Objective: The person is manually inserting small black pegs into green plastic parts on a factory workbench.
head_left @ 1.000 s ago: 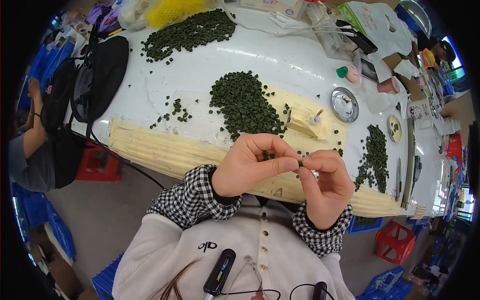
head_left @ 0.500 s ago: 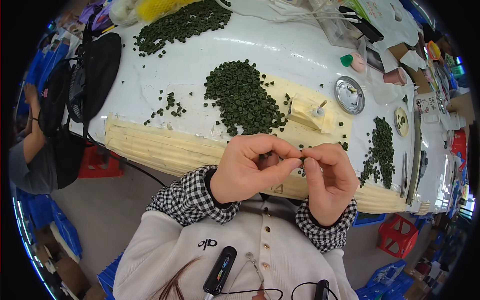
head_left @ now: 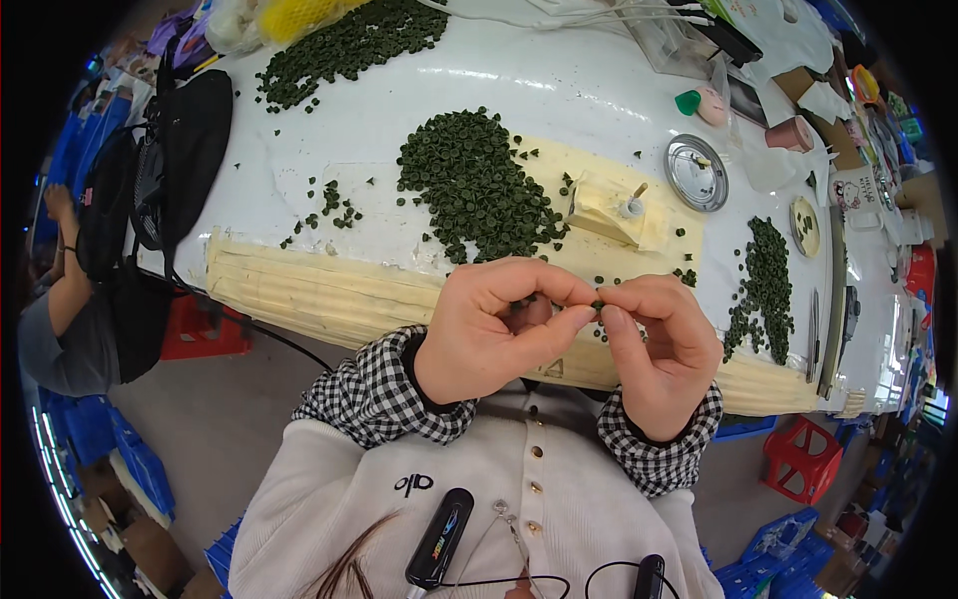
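Above the table's front edge, my left hand [head_left: 494, 324] and my right hand [head_left: 667, 344] meet at their fingertips. A small dark green piece [head_left: 598, 305] is pinched between them, thumb and index finger of each hand on it. Its finer shape is too small to make out. Just beyond my left hand lies a large heap of small dark green cone-like pieces [head_left: 474, 185]. Past my right hand stands a block wrapped in cream tape [head_left: 606, 218] with a thin upright peg. Several loose green pieces lie around the block and partly behind my fingers.
Other green heaps lie at the far left [head_left: 349, 50] and the right [head_left: 766, 290]. A round metal lid [head_left: 697, 174] sits behind the block. Slim tools [head_left: 814, 329] lie at right. A black bag [head_left: 185, 150] is at the left edge; another person's arm [head_left: 68, 270] shows beyond it.
My hands keep their pinch, and the green piece between the fingertips shows more plainly. My right hand has shifted slightly to the right. The whole view has tilted a little.
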`<state>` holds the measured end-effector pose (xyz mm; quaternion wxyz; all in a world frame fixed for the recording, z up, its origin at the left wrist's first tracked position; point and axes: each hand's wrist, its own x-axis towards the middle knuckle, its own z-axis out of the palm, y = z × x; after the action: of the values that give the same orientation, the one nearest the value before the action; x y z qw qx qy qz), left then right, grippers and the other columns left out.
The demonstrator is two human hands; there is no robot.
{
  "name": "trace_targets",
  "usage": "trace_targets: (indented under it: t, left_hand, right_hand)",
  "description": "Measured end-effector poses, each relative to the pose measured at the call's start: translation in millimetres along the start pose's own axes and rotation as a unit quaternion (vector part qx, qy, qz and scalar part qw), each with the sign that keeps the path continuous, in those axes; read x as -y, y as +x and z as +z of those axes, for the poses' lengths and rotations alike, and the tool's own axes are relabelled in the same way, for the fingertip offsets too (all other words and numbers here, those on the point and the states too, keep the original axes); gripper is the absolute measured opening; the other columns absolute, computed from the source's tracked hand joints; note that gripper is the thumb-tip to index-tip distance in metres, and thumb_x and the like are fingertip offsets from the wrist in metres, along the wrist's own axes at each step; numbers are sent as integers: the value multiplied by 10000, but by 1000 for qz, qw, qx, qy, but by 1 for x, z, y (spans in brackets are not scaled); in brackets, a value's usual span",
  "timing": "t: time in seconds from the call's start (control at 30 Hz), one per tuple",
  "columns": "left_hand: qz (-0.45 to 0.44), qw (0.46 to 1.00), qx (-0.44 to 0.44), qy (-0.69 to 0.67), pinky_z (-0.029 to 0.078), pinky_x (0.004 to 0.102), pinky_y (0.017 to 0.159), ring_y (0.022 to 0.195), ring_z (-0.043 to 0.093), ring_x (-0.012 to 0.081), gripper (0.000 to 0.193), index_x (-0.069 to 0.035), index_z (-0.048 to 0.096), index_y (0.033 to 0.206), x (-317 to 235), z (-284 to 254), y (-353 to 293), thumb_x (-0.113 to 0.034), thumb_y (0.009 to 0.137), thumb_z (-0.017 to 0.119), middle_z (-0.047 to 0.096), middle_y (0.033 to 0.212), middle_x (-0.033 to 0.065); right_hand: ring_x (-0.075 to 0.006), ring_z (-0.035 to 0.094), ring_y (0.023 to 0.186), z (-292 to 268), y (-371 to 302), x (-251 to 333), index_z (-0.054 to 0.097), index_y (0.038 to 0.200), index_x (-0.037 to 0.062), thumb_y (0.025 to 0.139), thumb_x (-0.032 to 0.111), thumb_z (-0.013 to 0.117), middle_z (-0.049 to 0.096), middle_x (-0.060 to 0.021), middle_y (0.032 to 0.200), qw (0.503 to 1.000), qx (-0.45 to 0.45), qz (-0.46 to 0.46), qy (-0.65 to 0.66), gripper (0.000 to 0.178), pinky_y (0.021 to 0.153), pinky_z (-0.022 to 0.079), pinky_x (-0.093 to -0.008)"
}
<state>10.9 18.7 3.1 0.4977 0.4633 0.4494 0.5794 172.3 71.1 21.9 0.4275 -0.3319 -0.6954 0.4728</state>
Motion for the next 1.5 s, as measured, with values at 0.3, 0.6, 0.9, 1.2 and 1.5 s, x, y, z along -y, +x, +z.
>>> trace_targets:
  t: [0.3,0.6,0.9,1.2,1.5]
  left_hand:
    - [22,1000,-8,5,292,156,437,507,380,-26,130,19,635,915,1,1,-1,4,786,636,589,741,-28]
    - [-9,1000,14,15,317,167,496,566,412,3,108,25,620,892,-7,-1,-2,36,784,624,575,768,9]
    - [-27,1000,11,6,328,163,488,564,414,-6,103,23,620,885,-5,-2,-3,35,783,626,582,744,-14]
    - [-42,998,-34,45,373,153,534,571,429,-7,82,38,614,887,-12,-12,1,30,806,606,594,707,1]
    - [-23,984,-161,-71,340,144,545,589,432,8,112,1,592,946,-16,-36,4,-59,852,597,613,752,24]
  right_hand:
    - [-177,588,751,5,-1,0,629,855,-36,726,-87,625,629,-109,820,999,-19,-24,-11,138,669,459,-258]
    - [-190,589,746,7,-2,-2,630,853,-33,712,-94,631,628,-110,809,998,-32,-42,-21,155,669,460,-264]
    - [-190,588,735,9,-3,-6,622,864,-34,717,-90,627,624,-116,812,997,-30,-59,-28,157,665,460,-262]
    - [-150,571,724,-7,-4,2,611,876,-57,762,-78,625,617,-107,832,995,-92,-4,-29,116,688,454,-241]
    - [-191,554,675,-32,-2,-10,624,805,-11,727,-22,667,591,-95,730,951,-42,-11,-307,90,612,439,-264]
